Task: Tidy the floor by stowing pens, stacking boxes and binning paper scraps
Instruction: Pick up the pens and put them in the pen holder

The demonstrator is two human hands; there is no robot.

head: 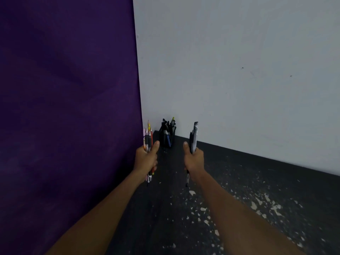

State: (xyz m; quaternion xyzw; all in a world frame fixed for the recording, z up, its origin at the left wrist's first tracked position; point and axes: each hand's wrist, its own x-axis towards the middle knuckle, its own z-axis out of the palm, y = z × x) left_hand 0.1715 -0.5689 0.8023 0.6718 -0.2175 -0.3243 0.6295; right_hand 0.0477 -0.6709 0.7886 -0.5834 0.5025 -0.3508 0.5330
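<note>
My left hand [146,159] grips a bunch of several coloured pens [148,134], held upright with tips above the fist and ends below it. My right hand [194,160] grips a smaller bunch of dark and grey pens [194,138], also upright. Between and beyond both hands a black pen holder [166,138] stands on the dark floor in the corner, with several pens sticking out of it. Both hands are short of the holder, one on each side.
A purple wall [70,107] rises on the left and a white wall [239,80] on the right, meeting behind the holder. The black floor [230,181] is speckled with many small white paper scraps [261,201], mostly to the right.
</note>
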